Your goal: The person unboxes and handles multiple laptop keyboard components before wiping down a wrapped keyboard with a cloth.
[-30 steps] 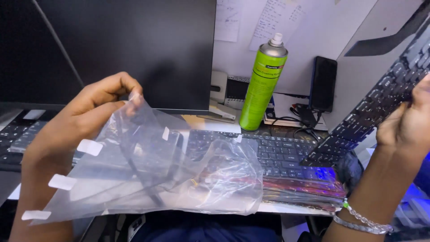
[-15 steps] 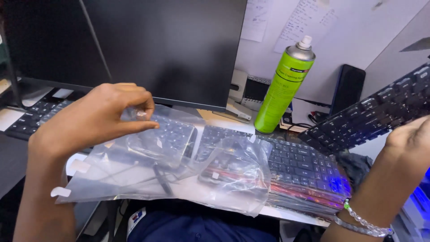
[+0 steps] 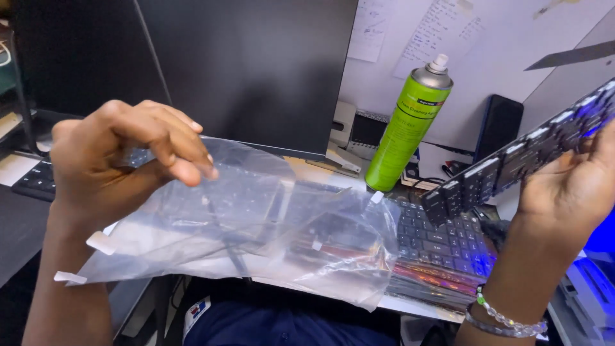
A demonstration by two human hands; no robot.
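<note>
since half a second ago, your left hand [image 3: 122,163] has lifted a little and its fingers have loosened, thumb and forefinger now only lightly pinching the top edge of the clear plastic bag [image 3: 256,237]. the bag drapes from that hand across your lap and over a stack of keyboards [image 3: 442,256] on the desk edge. your right hand [image 3: 570,186], now nearer the middle, is closed around the end of a black loose keyboard [image 3: 512,163], held up tilted, well apart from the bag. behind stand a green spray can [image 3: 410,128] and a dark monitor [image 3: 250,70].
</note>
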